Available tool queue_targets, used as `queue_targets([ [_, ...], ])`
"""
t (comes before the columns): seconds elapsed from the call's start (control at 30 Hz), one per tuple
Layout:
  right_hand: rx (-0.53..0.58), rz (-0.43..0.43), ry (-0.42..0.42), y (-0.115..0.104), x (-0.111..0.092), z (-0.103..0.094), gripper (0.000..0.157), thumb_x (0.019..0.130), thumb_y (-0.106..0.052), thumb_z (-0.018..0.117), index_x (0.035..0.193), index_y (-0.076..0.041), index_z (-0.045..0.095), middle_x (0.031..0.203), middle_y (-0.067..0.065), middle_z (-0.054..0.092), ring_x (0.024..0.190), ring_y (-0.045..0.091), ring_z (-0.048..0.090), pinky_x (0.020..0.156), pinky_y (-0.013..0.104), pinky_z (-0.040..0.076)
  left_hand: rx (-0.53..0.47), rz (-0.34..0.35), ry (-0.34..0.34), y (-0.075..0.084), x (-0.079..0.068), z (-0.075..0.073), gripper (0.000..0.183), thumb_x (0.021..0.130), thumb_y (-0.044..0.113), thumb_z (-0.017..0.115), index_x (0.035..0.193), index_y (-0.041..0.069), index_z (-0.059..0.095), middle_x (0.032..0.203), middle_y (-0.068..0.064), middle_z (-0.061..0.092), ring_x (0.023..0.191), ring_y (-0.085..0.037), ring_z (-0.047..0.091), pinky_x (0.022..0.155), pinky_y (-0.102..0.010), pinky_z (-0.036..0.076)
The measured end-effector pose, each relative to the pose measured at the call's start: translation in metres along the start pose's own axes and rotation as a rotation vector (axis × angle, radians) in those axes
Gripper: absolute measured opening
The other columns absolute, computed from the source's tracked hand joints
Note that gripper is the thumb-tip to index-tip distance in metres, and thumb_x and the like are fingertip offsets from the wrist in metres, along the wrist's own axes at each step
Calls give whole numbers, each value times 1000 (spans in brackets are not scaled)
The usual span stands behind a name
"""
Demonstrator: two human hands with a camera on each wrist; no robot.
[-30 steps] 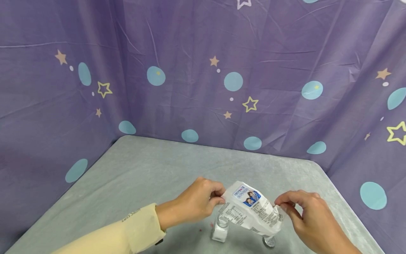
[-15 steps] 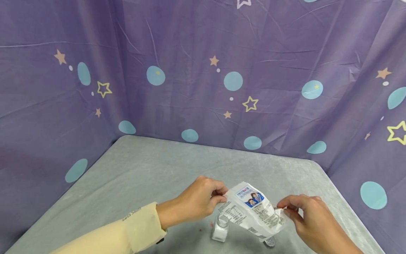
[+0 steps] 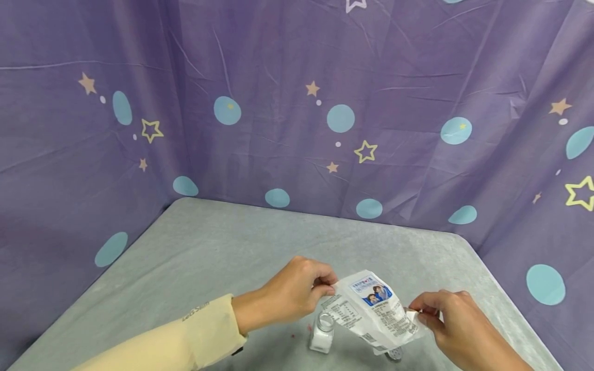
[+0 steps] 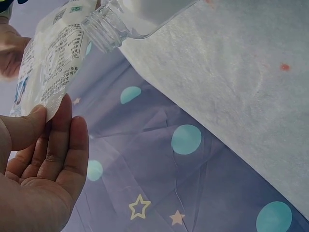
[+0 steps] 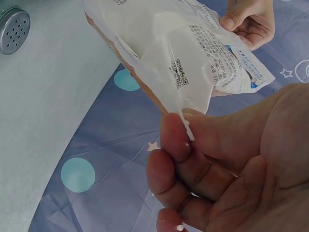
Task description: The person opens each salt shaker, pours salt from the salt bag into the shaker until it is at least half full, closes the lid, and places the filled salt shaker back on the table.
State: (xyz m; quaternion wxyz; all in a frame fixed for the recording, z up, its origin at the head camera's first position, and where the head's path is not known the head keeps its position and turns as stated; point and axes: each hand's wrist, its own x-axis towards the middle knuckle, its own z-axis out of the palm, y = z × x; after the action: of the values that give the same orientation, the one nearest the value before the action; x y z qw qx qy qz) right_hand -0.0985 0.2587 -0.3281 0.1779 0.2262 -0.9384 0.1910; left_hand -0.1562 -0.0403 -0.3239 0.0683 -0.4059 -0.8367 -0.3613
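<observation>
A white printed plastic packet [image 3: 366, 314] with a blue picture label is stretched between both hands above the table. My left hand [image 3: 293, 289] pinches one corner between thumb and fingers, also plain in the left wrist view at the packet's edge [image 4: 53, 77]. The right hand [image 3: 457, 322] pinches the opposite end; in the right wrist view thumb and forefinger hold its edge. Just below the packet's left side stands an uncapped clear glass jar [image 3: 322, 337] with white contents. Partly under the packet lies a perforated metal shaker lid [image 3: 394, 353], seen fully perforated-side up in the right wrist view [image 5: 14, 31].
A grey-green cloth covers the table [image 3: 223, 242]. Small red specks [image 3: 293, 336] dot it left of the jar. A purple curtain [image 3: 278, 154] with stars and blue spots closes off the back and sides.
Both hands have shifted slightly to the right with the packet, and the right hand has also lowered a little. The packet covers more of the lid. The jar has stayed put.
</observation>
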Motion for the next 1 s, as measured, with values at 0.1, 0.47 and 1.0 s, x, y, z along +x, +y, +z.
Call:
queue_targets([
  [0.1, 0, 9, -33, 1, 0, 0, 40, 70, 8, 74, 78, -31, 68, 72, -25, 58, 60, -7, 48, 50, 18, 41, 12, 19, 5, 1, 1, 0, 5, 86, 7, 70, 84, 12, 70, 77, 10, 65, 66, 5, 55, 59, -9, 46],
  [0.47, 6, 32, -147, 6, -2, 2, 36, 72, 5, 73, 79, -30, 67, 69, -24, 57, 60, -7, 49, 51, 19, 43, 15, 60, 8, 4, 4, 1, 9, 86, 5, 69, 81, 12, 68, 75, 9, 64, 63, 4, 53, 56, -9, 45],
  [1.0, 19, 0, -185, 12, -5, 13, 36, 69, 5, 71, 76, -30, 62, 61, -23, 50, 56, -6, 45, 49, 19, 39, 36, 83, 15, 11, 10, 2, 8, 87, 6, 69, 82, 13, 69, 76, 10, 64, 65, 6, 53, 60, -7, 44],
])
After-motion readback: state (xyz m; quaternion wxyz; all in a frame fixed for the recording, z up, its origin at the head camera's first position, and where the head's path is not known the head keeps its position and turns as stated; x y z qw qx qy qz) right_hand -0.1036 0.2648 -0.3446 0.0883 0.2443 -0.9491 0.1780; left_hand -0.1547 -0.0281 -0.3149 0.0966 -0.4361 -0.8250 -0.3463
